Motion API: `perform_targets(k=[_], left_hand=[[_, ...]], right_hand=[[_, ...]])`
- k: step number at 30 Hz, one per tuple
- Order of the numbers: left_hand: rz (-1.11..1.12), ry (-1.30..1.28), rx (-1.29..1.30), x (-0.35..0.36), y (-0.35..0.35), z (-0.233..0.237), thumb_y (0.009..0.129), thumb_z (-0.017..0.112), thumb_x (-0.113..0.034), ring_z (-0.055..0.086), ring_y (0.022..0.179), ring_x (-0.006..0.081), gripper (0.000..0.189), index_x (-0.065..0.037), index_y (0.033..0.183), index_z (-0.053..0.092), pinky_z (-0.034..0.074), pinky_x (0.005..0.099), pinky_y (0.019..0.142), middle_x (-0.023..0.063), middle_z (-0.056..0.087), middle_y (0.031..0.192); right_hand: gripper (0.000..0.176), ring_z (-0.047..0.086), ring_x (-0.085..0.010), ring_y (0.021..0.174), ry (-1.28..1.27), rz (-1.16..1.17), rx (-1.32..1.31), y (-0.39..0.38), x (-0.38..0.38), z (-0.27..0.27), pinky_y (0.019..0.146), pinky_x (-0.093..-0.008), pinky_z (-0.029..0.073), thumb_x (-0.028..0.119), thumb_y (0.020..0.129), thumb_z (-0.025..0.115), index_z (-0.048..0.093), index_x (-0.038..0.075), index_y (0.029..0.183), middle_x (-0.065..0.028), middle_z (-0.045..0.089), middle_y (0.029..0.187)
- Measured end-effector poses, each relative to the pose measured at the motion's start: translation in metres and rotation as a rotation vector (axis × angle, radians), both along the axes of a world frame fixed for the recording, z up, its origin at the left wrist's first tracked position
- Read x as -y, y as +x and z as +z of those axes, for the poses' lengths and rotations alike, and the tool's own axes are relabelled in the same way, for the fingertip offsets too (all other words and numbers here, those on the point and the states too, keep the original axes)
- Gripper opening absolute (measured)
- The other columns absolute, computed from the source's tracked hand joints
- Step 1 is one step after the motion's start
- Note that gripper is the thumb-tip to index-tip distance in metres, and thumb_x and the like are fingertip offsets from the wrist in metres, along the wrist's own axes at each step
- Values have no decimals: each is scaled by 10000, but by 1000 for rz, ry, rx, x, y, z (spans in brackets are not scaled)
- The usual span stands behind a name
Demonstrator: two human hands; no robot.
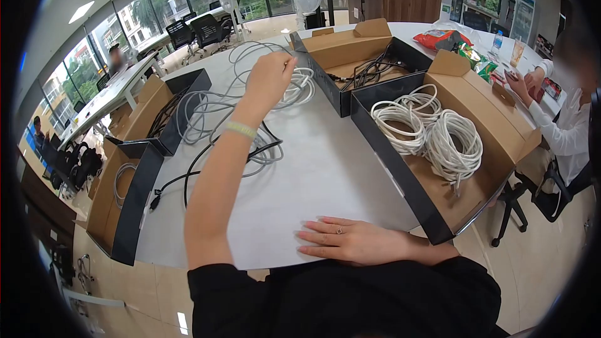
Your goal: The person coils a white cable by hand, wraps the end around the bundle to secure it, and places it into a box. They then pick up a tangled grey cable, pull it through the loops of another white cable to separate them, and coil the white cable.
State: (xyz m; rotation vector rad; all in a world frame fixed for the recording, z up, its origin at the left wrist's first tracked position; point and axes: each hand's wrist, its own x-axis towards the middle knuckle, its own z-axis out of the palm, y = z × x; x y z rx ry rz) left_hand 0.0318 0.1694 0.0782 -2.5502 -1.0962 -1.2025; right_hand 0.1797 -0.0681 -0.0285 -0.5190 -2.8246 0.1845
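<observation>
My left hand [272, 75] is raised over the far half of the table, fingers curled closed. Whatever it may grip is hidden. Just beside and below it lies a coil of white cable [302, 87]. Loose grey cable [197, 116] spreads in loops to its left, partly behind my forearm. A black cable [178, 179] with a plug at its end runs under the forearm. My right hand [341, 238] rests flat at the table's near edge, fingers outstretched, holding nothing.
An open box [407, 181] on the right holds white cable coils [454, 144]; the box behind it [341, 91] holds black cables [375, 72]. Two boxes stand on the left, the nearer one [134, 213] with a grey cable. A person [566, 125] sits at right near snack bags [441, 39].
</observation>
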Motion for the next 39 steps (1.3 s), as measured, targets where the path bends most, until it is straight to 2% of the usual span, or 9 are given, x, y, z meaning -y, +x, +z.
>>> perform_targets(k=[4,6,9,12,19,24,28,35,39], left_hand=[[153,-349,-160,-33,5,-30,720,631,-230,573,820,318,278,37,787,595,453,375,728,197,590,813],[134,-477,-438,-26,4,-42,576,752,-273,581,843,323,557,77,943,522,465,374,738,224,586,839],[235,-274,-399,-24,2,-71,562,777,-237,607,782,302,773,68,1119,336,462,379,725,276,571,869],[188,-334,-259,-23,0,-74,577,770,-274,605,761,340,849,40,1151,229,460,419,721,265,578,836],[302,-262,-436,-11,12,-85,644,670,-456,606,768,322,613,-22,1040,493,469,404,688,174,617,790],[258,-278,-388,-14,10,-88,679,602,-310,605,766,294,264,-88,821,613,468,395,654,124,629,774],[218,-306,-492,-4,8,-80,670,573,-259,600,769,288,220,-96,815,604,464,392,656,117,627,769],[252,-144,4,4,-26,-16,777,518,-433,584,721,314,386,-69,897,567,425,413,633,156,602,737],[209,-75,253,31,-51,22,815,526,-381,569,517,196,347,-47,904,559,419,306,501,84,529,595]], right_hand=[[580,286,-264,1253,-56,-10,-56,0,1,-1,1035,-376,241,84,708,537,357,47,1257,-144,307,1340],[569,291,-262,1250,-65,-13,-76,-1,-1,-1,1031,-376,247,78,704,538,371,45,1247,-143,317,1334],[556,302,-262,1244,-84,-14,-86,-1,0,-1,1024,-377,257,68,692,549,397,41,1227,-142,336,1323],[567,313,-265,1237,-124,-14,-98,-1,-2,3,1021,-379,263,64,675,575,410,40,1217,-140,351,1314],[610,333,-278,1220,-220,-8,-158,-1,-3,2,1021,-383,264,95,669,632,397,32,1230,-140,372,1301],[579,343,-273,1216,-224,-16,-162,0,-5,-2,1002,-373,281,136,707,632,409,36,1232,-139,387,1292],[516,417,-284,1142,-279,-37,-195,-3,-7,9,932,-370,345,176,727,630,451,14,1183,-158,440,1231],[433,555,-303,916,-144,-156,-386,-6,-15,14,790,-366,437,203,748,625,504,25,1124,-152,564,1050],[395,588,-284,837,2,-346,-566,-4,-11,17,726,-334,473,189,726,665,554,40,1075,-132,604,938]])
